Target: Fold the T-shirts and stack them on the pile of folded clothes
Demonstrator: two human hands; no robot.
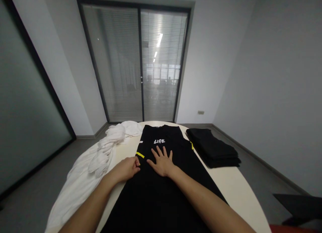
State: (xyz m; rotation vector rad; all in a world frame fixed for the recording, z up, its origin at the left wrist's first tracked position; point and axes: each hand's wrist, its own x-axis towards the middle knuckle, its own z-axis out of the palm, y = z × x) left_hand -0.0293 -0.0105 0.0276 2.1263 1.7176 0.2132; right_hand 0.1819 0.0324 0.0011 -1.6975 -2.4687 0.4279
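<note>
A black garment [161, 199] with white lettering and yellow marks lies spread lengthwise on a pale round-edged table [226, 179]. My right hand [162, 163] rests flat on it just below the lettering, fingers spread wide. At the garment's left edge, beside a yellow stripe, my left hand [129, 168] has its fingers curled together, pinching the black cloth there.
Crumpled white cloth [100, 154] covers the table's left side and hangs over its edge. A stack of folded black cloth [213, 147] lies at the right. Behind the table stands a glazed door with blinds [161, 92]; a dark object [302, 206] shows at lower right.
</note>
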